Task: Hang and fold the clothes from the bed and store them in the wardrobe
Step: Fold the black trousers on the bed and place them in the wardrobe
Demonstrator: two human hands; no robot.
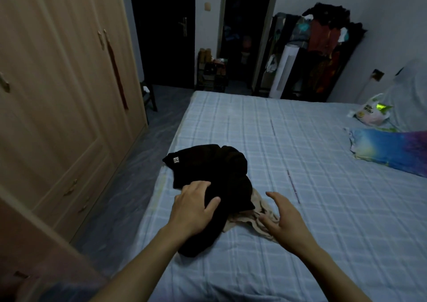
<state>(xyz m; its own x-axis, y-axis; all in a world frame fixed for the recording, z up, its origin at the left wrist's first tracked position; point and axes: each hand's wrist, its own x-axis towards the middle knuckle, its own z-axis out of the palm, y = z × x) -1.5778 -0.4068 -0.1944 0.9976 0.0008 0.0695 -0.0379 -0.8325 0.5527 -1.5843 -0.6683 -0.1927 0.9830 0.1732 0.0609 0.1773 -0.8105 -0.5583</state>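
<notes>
A heap of black clothes (pixel 215 170) lies near the left edge of the bed (pixel 300 163), with a small white label on its upper left corner. A beige garment (pixel 251 218) pokes out from under the heap on its right. My left hand (pixel 191 207) rests on the near part of the black heap, thumb pressed against the cloth. My right hand (pixel 284 218) hovers over the beige garment with fingers spread, holding nothing. The light wooden wardrobe (pixel 64 93) stands on the left with its far doors closed.
An open wardrobe door panel (pixel 34 244) juts in at lower left. A narrow floor strip (pixel 138 174) runs between bed and wardrobe. On the bed's right lie a colourful pillow (pixel 390 149) and a plastic bag (pixel 369 112). A loaded clothes rack (pixel 323 47) stands beyond the bed.
</notes>
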